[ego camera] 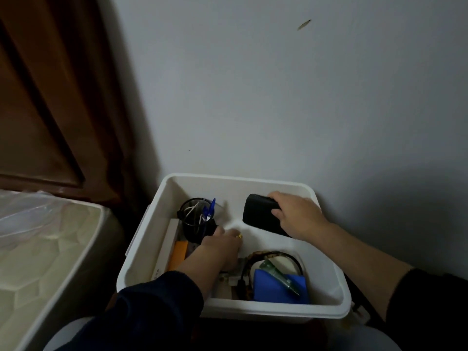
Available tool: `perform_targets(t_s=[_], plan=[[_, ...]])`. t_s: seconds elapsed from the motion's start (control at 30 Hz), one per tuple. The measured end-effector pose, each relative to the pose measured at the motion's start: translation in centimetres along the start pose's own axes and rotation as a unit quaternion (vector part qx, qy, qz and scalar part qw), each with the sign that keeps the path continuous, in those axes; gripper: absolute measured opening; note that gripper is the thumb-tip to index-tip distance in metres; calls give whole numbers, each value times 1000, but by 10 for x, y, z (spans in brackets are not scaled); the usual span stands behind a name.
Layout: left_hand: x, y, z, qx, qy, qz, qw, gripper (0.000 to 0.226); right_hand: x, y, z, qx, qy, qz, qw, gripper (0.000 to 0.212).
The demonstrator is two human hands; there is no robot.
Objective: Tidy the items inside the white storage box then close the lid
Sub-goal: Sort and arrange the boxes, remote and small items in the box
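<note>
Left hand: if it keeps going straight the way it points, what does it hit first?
Probably the black mesh pen cup. The left hand reaches up-left inside the white storage box, fingertips right at the cup's base. Whether they already touch it is unclear from this view.

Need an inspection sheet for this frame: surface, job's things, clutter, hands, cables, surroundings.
Surface: nothing seen of what the white storage box stands on; it sits against the wall.
Job's things: box open, lid nothing seen. Inside: black cup holding blue pens at far left, black case at far right, blue pad with a green-tinted pen-like tool on it at near right, orange item along the left wall.
Clutter: beaded string beside the blue pad.
Hands: left hand reaches in by the cup, grip hidden; right hand grips the black case.
Cables: black cable looped around the pad; white cable in the cup.
Surroundings: grey wall, wooden door, plastic-covered mattress.
</note>
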State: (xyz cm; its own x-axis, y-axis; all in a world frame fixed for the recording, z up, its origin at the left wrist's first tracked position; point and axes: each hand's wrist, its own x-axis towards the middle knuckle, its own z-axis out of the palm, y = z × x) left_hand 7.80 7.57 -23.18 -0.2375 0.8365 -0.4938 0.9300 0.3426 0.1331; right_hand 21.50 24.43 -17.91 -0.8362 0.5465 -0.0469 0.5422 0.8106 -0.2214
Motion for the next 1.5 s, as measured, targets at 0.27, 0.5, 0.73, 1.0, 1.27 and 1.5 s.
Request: perform_targets(t_s=[0.27, 0.5, 0.73, 1.0, 1.27, 1.5], plan=[[5, -2, 1, 9, -3, -24, 1000, 67, 38, -17, 11, -110, -175, 35, 978, 26], [4, 7, 1, 30, -35, -43, 998, 74, 60, -30, 20, -150, -282, 56, 946, 41], [1, 8, -4, 18, -19, -41, 999, 54, 44, -43, 30, -234, -218, 25, 947, 44], [1, 5, -2, -18, -9, -33, 999, 58, 10, -29, 28, -187, -216, -47, 957, 59], [3, 2, -1, -37, 3, -9, 999, 67, 6, -9, 32, -197, -243, -35, 949, 82], [2, 0, 1, -39, -4, 4, 999, 73, 16, -11, 36, -217, -228, -9, 949, 66]])
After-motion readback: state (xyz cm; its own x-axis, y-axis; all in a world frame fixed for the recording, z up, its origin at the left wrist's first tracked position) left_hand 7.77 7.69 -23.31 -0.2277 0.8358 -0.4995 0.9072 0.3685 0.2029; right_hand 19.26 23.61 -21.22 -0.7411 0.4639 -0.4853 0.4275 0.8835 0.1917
